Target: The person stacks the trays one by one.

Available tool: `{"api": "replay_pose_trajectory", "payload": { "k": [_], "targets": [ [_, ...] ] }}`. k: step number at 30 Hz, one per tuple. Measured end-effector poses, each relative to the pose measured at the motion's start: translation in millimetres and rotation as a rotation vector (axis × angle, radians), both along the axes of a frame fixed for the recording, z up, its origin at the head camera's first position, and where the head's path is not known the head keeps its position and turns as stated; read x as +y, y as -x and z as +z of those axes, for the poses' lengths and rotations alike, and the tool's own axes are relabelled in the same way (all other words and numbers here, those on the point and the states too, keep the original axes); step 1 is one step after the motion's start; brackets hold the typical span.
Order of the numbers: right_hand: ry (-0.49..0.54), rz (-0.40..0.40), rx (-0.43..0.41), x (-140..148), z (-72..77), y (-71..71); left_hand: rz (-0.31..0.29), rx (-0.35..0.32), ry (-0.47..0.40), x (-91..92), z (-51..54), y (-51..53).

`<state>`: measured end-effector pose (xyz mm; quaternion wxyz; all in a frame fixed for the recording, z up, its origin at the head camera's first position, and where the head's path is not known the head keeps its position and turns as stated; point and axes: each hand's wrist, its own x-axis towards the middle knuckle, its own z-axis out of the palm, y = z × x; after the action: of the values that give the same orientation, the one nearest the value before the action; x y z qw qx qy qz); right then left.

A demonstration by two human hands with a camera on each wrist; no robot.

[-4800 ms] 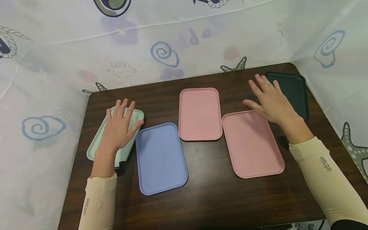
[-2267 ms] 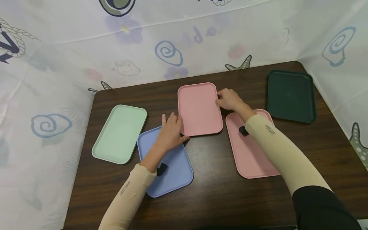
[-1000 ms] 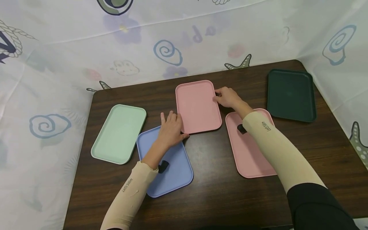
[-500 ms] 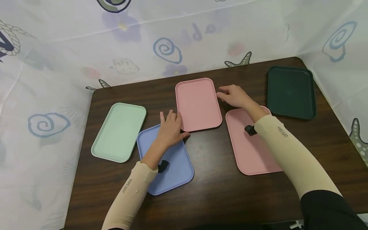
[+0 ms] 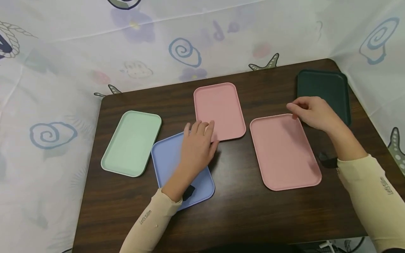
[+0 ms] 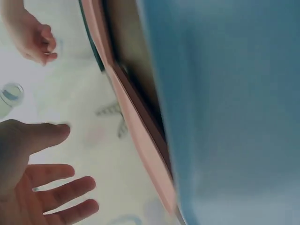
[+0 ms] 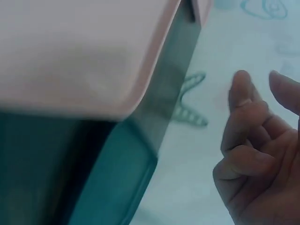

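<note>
My left hand (image 5: 197, 147) hovers over the upper part of the blue tray (image 5: 167, 158), its fingertips overlapping the lower edge of the small pink tray (image 5: 218, 107). In the left wrist view the fingers of that left hand (image 6: 42, 173) are spread and hold nothing. Near the top right corner of the larger pink tray (image 5: 284, 154) is my right hand (image 5: 316, 112), partly covering the dark green tray (image 5: 322, 84). The right wrist view has the right hand (image 7: 258, 154) with loosely bent fingers and nothing in them.
A light green tray (image 5: 131, 144) lies at the left of the dark wooden table (image 5: 246, 218), close beside the blue tray. Patterned white cloth (image 5: 95, 42) hangs behind the table and at its sides. Cables (image 5: 341, 244) show below the front edge.
Both hands were at the small pink tray's sides, and it shifted slightly away and left. The right hand has let go and moved right; the left has lifted and moved slightly right.
</note>
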<state>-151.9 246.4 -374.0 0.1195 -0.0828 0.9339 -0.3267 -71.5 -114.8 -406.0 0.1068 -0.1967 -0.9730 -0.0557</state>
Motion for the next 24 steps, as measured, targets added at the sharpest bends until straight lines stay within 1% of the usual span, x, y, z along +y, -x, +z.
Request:
{"api": "replay_pose_trajectory", "payload": {
  "k": [1,2,3,4,6,9,12,13,15,17,19,21,24],
  "targets": [
    [-0.021,-0.006,-0.01,8,-0.2,-5.7,-0.016,0.026,-0.036,6.7,0.7,-3.8],
    [-0.042,-0.011,-0.024,16,-1.2,-11.4,-0.03,0.031,-0.074,13.7,1.1,-8.1],
    [-0.064,-0.016,-0.038,24,-2.9,-16.7,-0.046,0.019,-0.114,20.7,1.2,-12.7],
    [-0.085,-0.017,-0.056,31,-5.2,-22.1,-0.059,-0.012,-0.16,27.9,1.0,-17.1],
    [-0.111,-0.011,-0.103,44,-11.4,-32.2,-0.085,-0.109,-0.245,42.6,-1.0,-24.8],
    [-0.129,0.01,-0.177,58,-22.9,-45.8,-0.095,-0.308,-0.345,63.5,-6.3,-32.3],
    [-0.127,0.041,-0.252,64,-34.5,-55.8,-0.075,-0.468,-0.382,80.1,-16.3,-37.2],
    [-0.129,0.048,-0.271,65,-38.2,-58.8,-0.063,-0.506,-0.386,84.4,-20.2,-38.6],
    [-0.125,0.059,-0.308,65,-45.0,-64.4,-0.041,-0.558,-0.388,91.6,-27.9,-40.8],
    [-0.105,0.072,-0.336,64,-50.7,-69.1,-0.014,-0.579,-0.386,96.8,-34.2,-41.9],
    [-0.083,0.081,-0.345,62,-55.0,-72.6,0.015,-0.577,-0.379,100.9,-39.0,-41.3],
    [-0.061,0.088,-0.343,61,-58.0,-74.5,0.033,-0.569,-0.373,104.1,-41.1,-39.7],
    [-0.06,0.096,-0.328,60,-60.6,-75.9,0.049,-0.553,-0.35,108.6,-42.4,-37.4]
  ]
}}
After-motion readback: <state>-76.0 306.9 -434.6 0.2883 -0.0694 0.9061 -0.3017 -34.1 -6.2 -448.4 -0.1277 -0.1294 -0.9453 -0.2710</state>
